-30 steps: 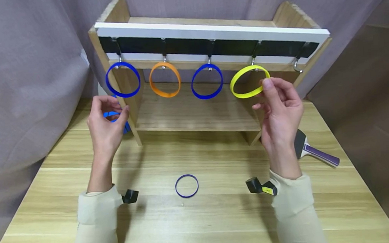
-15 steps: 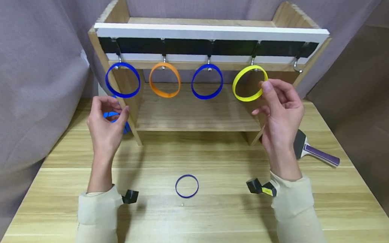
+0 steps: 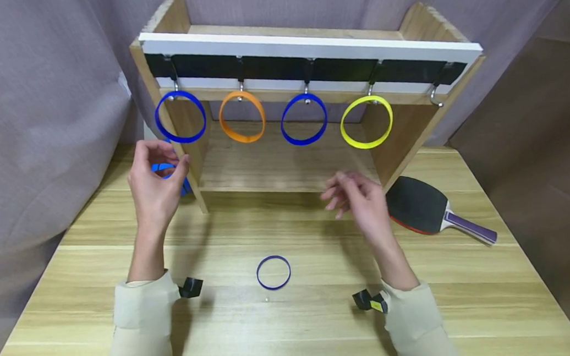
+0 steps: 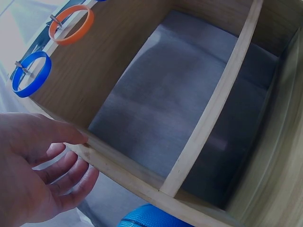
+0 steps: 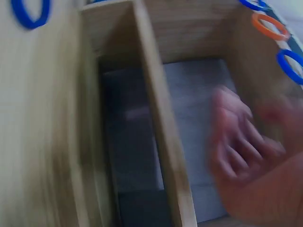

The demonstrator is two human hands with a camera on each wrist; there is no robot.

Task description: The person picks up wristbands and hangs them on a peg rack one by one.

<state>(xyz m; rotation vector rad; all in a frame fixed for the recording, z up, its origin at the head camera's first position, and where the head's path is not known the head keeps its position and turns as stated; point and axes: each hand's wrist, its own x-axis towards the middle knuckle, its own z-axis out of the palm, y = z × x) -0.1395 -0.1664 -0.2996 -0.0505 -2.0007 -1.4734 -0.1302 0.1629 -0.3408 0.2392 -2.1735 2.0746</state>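
My left hand (image 3: 153,179) grips the left side panel of the wooden shelf (image 3: 284,172), with the thumb at the panel's front edge and the fingers on its outer side. Holding nothing, my right hand (image 3: 361,203) is in front of the shelf's lower right part, fingers loosely bent; the right wrist view blurs it. Above it a yellow wristband (image 3: 366,122) hangs on a hook. To its left hang a blue wristband (image 3: 303,119), an orange wristband (image 3: 242,117) and another blue wristband (image 3: 180,117). A dark purple wristband (image 3: 274,272) lies on the table.
The rightmost hook (image 3: 435,98) carries no band. A table tennis bat (image 3: 418,204) lies right of the shelf on the wooden table (image 3: 226,336). Behind the left hand is a blue object (image 4: 151,217), partly hidden. Grey curtains (image 3: 37,107) hang around the table.
My right hand has let go of the yellow wristband, which now hangs on the fourth hook, and has moved down and left, uncovering the bat. My left hand has not moved.
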